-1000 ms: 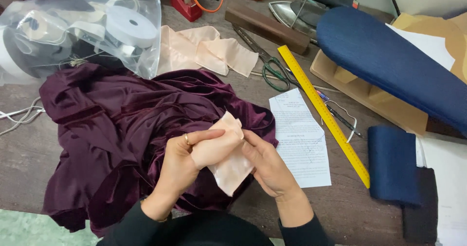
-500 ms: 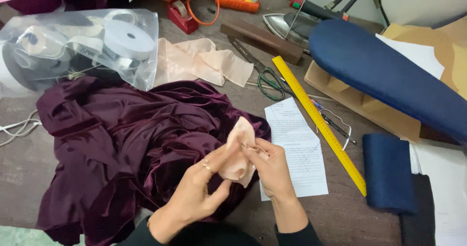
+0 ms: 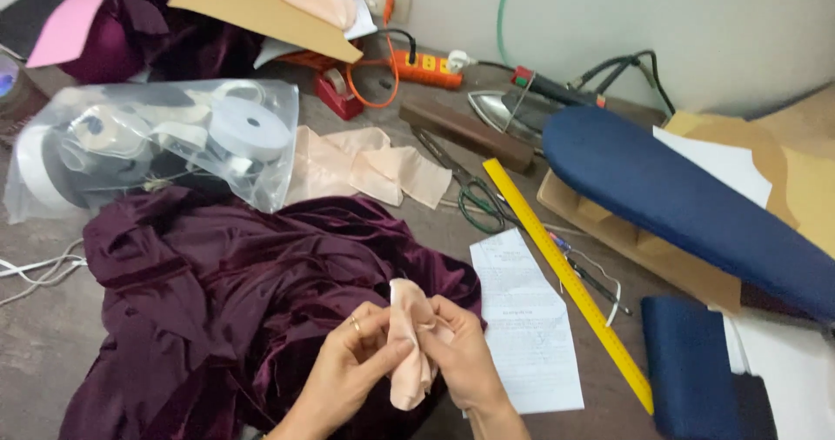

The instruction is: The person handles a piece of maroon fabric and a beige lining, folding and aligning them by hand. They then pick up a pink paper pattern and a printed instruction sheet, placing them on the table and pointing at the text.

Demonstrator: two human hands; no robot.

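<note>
My left hand (image 3: pixel 348 366) and my right hand (image 3: pixel 457 353) both pinch a small peach-pink piece of fabric (image 3: pixel 407 344), held upright and folded between the fingers. A ring sits on a left finger. The hands hover over a crumpled dark purple velvet garment (image 3: pixel 226 292) that spreads across the table in front of me. A white printed paper sheet (image 3: pixel 526 323) lies just right of my right hand.
A yellow ruler (image 3: pixel 570 283) runs diagonally beside green-handled scissors (image 3: pixel 474 201). More peach fabric (image 3: pixel 374 166) and a clear bag of tape rolls (image 3: pixel 148 144) lie behind the velvet. A blue padded sleeve board (image 3: pixel 687 201), an iron (image 3: pixel 509 110) and folded blue cloth (image 3: pixel 696 366) occupy the right.
The peach piece went from spread flat to folded and raised upright between both hands. The hands shifted slightly right, and the view tilted up to show more of the back wall.
</note>
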